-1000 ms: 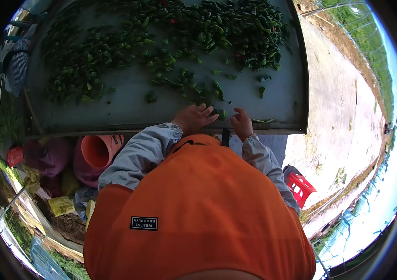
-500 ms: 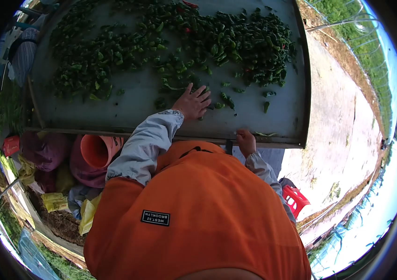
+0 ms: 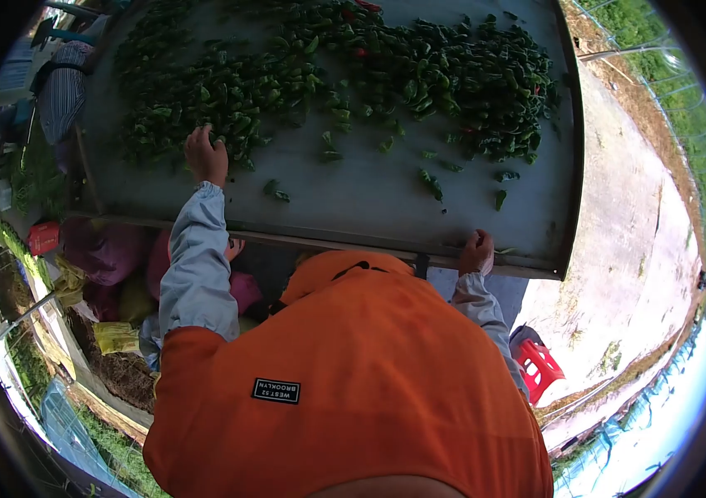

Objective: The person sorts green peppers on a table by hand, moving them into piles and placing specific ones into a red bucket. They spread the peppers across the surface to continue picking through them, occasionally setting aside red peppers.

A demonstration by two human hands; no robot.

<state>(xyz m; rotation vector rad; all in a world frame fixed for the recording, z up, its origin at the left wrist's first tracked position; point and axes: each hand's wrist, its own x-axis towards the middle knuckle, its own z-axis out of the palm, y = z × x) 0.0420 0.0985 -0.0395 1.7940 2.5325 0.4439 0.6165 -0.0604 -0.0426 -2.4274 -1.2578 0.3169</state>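
Many green peppers (image 3: 228,91) lie spread in a thick band across a grey metal-topped table (image 3: 328,191), with a few red ones among them. My left hand (image 3: 206,158) reaches to the near left edge of the heap, touching the peppers. Its thumb is apart from the fingers, and the fingertips are partly lost among the dark peppers. My right hand (image 3: 477,251) rests at the table's near rim with its fingers curled over the edge. Between my hands, loose peppers (image 3: 276,191) lie scattered on the bare metal.
Purple sacks (image 3: 104,253) and yellow bags (image 3: 116,336) sit below the table on the left. A red plastic basket (image 3: 539,369) stands at my right side. Striped cloth (image 3: 62,95) hangs by the table's left end. Pale ground sheeting (image 3: 627,224) runs along the right.
My left hand has swept left from the table's middle to the left part of the heap, its spread fingers drawing together. The right hand stays at the rim. The view has shifted slightly.
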